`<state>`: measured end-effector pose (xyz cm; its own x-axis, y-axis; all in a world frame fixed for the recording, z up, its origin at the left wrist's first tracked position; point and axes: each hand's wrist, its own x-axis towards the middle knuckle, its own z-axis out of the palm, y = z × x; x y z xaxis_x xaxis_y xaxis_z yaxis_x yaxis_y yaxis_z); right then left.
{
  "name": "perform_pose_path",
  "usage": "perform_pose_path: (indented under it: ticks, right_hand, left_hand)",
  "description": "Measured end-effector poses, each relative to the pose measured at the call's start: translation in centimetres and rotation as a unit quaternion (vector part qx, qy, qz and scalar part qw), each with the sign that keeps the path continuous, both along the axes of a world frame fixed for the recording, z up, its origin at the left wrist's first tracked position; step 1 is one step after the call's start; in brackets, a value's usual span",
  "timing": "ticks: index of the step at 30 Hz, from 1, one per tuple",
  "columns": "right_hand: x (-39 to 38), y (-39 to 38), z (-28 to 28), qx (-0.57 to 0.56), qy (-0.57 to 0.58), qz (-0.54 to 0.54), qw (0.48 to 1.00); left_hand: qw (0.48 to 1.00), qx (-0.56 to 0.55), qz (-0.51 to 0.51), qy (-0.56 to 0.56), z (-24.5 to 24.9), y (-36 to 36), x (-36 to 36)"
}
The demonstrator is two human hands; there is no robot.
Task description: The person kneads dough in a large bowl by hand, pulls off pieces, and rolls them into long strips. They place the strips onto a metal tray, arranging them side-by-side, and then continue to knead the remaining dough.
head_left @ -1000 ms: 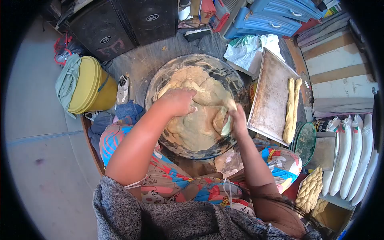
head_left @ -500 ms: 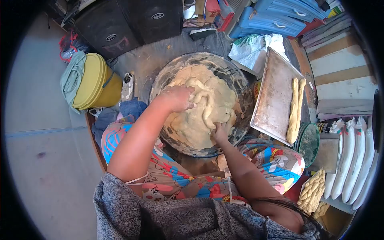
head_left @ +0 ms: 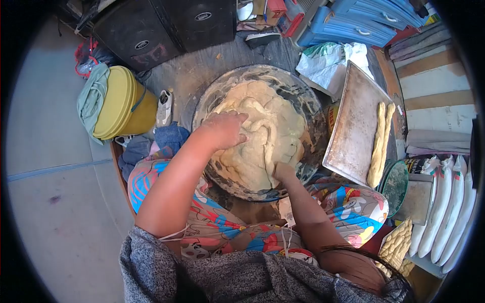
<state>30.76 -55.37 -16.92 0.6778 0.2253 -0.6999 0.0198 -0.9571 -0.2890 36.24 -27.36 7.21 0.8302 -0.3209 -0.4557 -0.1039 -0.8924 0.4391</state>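
A wide basin (head_left: 209, 98) between my legs holds a large mass of pale, soft dough (head_left: 290, 126). A raised, rope-like strand of dough (head_left: 271, 144) curves across the top of the mass. My left hand (head_left: 225, 131) rests over the left side of the dough, its thumb and forefinger apart beside the strand's upper part. At the strand's lower end, near the basin's front right, is my right hand (head_left: 284, 172), closed on the dough. Its fingertips are mostly hidden.
Right of the basin, a metal baking tray (head_left: 353, 126) holds a twisted dough stick (head_left: 379, 151). A yellow lidded bucket (head_left: 139, 108) stands at left. Black speakers (head_left: 136, 40) and blue drawers (head_left: 348, 33) are behind. More twisted dough (head_left: 396, 245) lies at lower right.
The strand now looks straighter and longer, its lower end drawn toward me. My right hand has moved slightly nearer my body; the left hand's thumb and forefinger are further apart.
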Motion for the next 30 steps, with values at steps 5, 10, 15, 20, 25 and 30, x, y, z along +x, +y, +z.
perform_pose_path:
  ticks: [5, 10, 15, 20, 25, 30]
  right_hand:
    - [3.7, 2.3, 2.0, 0.087, -0.221, -0.207, 0.949]
    - [-1.4, 10.9, -1.9, 0.088, -0.320, -0.144, 0.932]
    - [-1.6, 6.2, 0.9, 0.083, -0.250, 0.213, 0.941]
    - [2.1, 0.0, -0.7, 0.089, -0.362, -0.161, 0.914]
    - [8.2, 6.7, 1.1, 0.103, -0.376, -0.057, 0.919]
    - [11.3, 14.1, 4.0, -0.005, -0.103, 0.168, 0.980]
  left_hand:
    - [1.000, 0.001, 0.024, -0.001, 0.8, 0.1, -0.6]
    - [1.000, 0.016, -0.005, -0.008, 0.2, 0.6, -0.2]
    - [1.000, 0.000, 0.005, -0.023, 0.8, 1.1, -0.1]
    - [0.997, -0.028, 0.053, -0.045, 2.4, 2.1, -0.3]
    - [0.996, -0.021, 0.067, -0.050, 1.8, 3.3, -0.3]
    - [0.994, -0.029, 0.062, -0.081, 1.4, 4.7, 0.0]
